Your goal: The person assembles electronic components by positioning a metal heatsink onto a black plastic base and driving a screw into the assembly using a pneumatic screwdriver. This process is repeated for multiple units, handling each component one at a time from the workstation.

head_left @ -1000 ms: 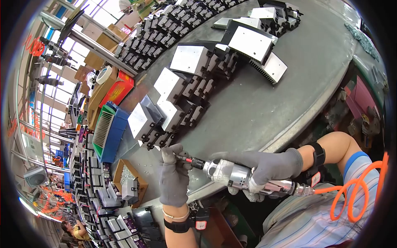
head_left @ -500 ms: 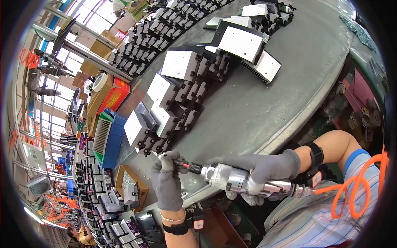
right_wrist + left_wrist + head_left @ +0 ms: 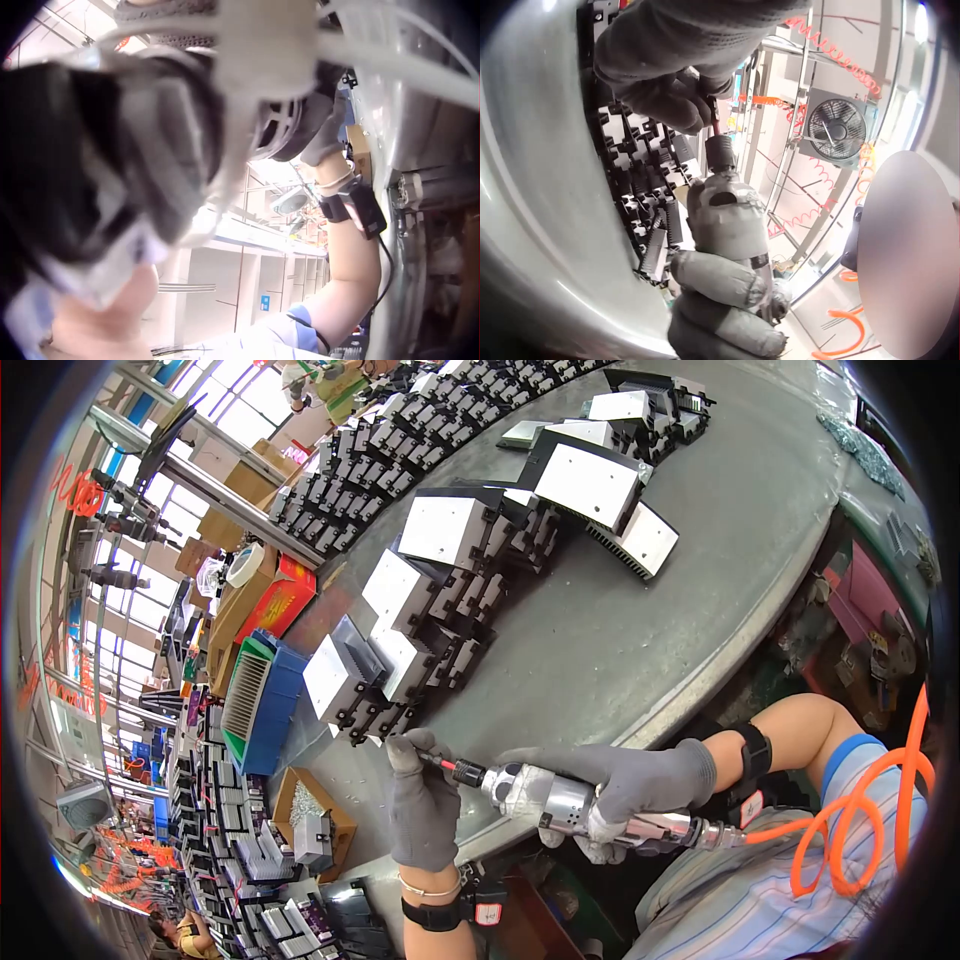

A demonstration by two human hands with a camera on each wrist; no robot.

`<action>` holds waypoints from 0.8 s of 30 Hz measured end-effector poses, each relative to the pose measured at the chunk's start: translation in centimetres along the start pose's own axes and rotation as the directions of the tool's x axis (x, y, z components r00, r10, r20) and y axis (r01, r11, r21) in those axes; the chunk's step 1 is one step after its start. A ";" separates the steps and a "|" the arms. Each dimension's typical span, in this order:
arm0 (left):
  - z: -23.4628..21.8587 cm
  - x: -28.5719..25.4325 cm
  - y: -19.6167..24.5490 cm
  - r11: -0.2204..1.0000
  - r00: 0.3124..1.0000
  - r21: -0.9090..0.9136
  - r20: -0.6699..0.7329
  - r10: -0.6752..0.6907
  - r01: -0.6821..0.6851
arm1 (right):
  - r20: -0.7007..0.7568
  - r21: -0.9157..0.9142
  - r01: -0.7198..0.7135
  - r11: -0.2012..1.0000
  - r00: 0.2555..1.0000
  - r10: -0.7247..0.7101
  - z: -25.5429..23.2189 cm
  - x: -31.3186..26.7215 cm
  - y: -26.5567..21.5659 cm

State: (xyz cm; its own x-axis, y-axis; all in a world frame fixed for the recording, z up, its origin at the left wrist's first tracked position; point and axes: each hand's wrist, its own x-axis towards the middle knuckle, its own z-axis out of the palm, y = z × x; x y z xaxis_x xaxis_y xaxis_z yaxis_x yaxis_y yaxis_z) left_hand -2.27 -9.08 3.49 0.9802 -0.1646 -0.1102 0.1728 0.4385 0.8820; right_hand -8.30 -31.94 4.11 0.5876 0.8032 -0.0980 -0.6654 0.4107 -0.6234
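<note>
My gloved right hand (image 3: 650, 780) grips the metal body of a pneumatic screwdriver (image 3: 572, 803), which lies almost level in front of me. At the driver's front end, my gloved left hand (image 3: 422, 815) has its thumb and fingers curled in around the tip of the red-banded bit (image 3: 432, 758). The left wrist view shows the bit (image 3: 717, 120) running from the black collar (image 3: 720, 152) up to those fingertips, which hide its end. Just beyond the left hand stands a silver-topped finned metal housing (image 3: 333, 678) with black brackets.
More silver-topped housings (image 3: 440, 530) stand in a row across the grey table (image 3: 600, 660). A cardboard box (image 3: 345, 825) of small metal parts and a blue bin (image 3: 275, 705) are on the left. An orange coiled air hose (image 3: 830, 850) trails from the driver past my right side.
The head view has shifted slightly. Both hands and the screwdriver sit a little lower in it, with the left fingers staying at the bit tip.
</note>
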 end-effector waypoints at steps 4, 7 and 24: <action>-0.6 0.5 -0.1 0.989 0.990 0.055 0.033 0.137 -0.139 | 0.087 0.116 -0.015 0.993 0.996 0.005 -0.4 0.2 0.2; -1.1 0.5 0.1 0.997 0.998 -0.078 0.061 0.032 -0.027 | 0.107 0.133 -0.029 0.991 0.994 0.015 -0.3 0.4 0.3; -0.7 3.1 2.3 -0.088 0.707 0.926 0.339 0.620 -0.367 | -0.071 0.051 0.153 0.987 0.986 -0.149 -1.2 0.4 0.2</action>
State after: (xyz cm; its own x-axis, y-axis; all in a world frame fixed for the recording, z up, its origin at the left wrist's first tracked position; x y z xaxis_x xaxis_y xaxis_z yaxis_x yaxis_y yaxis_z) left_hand 1.21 -7.92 4.87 0.7676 -0.1439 0.6245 -0.4642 -0.7967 0.3871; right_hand -7.61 -32.07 3.01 0.7114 0.7004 -0.0584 -0.5903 0.5504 -0.5904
